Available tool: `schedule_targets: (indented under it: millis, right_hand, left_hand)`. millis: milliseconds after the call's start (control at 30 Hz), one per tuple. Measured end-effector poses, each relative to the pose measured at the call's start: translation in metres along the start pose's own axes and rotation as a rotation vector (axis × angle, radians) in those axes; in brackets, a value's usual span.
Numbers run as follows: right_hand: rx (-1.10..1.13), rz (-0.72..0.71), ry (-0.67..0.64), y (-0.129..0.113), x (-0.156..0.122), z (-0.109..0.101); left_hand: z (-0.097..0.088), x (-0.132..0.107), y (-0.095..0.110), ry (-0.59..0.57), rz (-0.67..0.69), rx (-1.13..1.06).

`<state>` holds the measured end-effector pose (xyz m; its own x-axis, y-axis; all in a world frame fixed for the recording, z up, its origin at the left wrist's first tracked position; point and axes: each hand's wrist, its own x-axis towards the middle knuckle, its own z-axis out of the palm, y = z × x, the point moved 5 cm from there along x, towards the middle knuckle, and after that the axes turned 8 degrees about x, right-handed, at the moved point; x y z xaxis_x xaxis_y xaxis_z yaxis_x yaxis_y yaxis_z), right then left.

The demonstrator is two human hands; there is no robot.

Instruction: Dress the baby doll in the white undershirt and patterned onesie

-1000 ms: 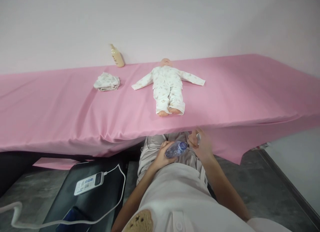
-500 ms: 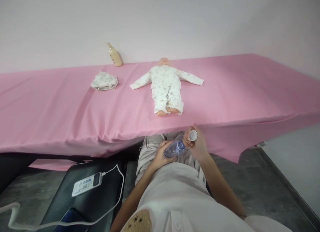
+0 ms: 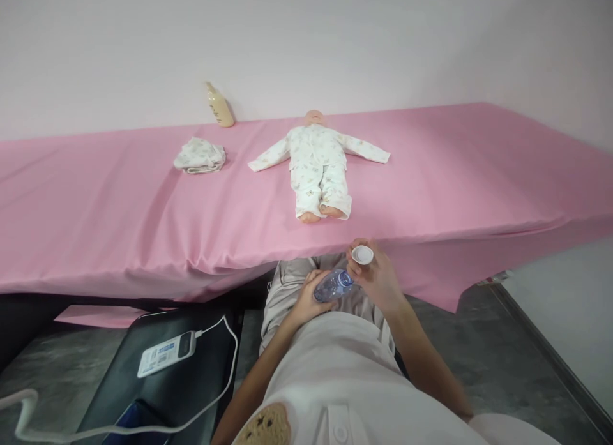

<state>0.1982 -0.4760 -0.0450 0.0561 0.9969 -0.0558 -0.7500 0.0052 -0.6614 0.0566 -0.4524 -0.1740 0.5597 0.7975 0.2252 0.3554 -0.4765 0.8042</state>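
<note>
Down in my lap, my left hand [image 3: 309,301] is curled around a clear plastic bottle [image 3: 329,287], tilted so its blue neck leans toward my right side. That grip hasn't really budged. What's changed is my right hand [image 3: 379,276]: a second ago the little white round piece [image 3: 363,255] was edge-on, and now its face is turned up toward me. Cap or tiny cup, can't tell. My take is that it's now better lined up for whatever it does with the bottle.

I've got it pinched between thumb and fingers, wrist raised, forearm angling in from the right, just beyond the bottle neck. Can't tell if my fingers touch the neck.

Past that is the pink-draped table [image 3: 454,189], with a clothed doll [image 3: 318,154] on its back, arms out. Folded cloth [image 3: 200,156] left of it, and a pump bottle [image 3: 220,106] by the wall.
</note>
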Motion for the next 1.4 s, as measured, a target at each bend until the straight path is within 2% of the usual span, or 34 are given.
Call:
schedule_targets:
  millis: [367, 667, 933, 1400]
  right_hand:
    - [0.005, -0.041, -0.038, -0.0040, -0.0050, 0.0075]
    - [0.073, -0.028, 0.036, 0.0002, -0.0039, 0.0065]
    - [0.067, -0.050, 0.020, 0.0009, -0.0040, 0.0038]
    - [0.141, 0.067, -0.048, 0.0011, -0.0050, 0.0088]
  left_hand:
    - [-0.0006, 0.0002, 0.0016, 0.001, -0.002, -0.028]
    - [-0.0006, 0.0000, 0.0008, -0.010, -0.007, -0.033]
    - [0.0011, -0.0009, -0.0019, -0.003, -0.011, -0.042]
    - [0.0018, -0.0007, -0.0054, 0.024, 0.013, -0.030]
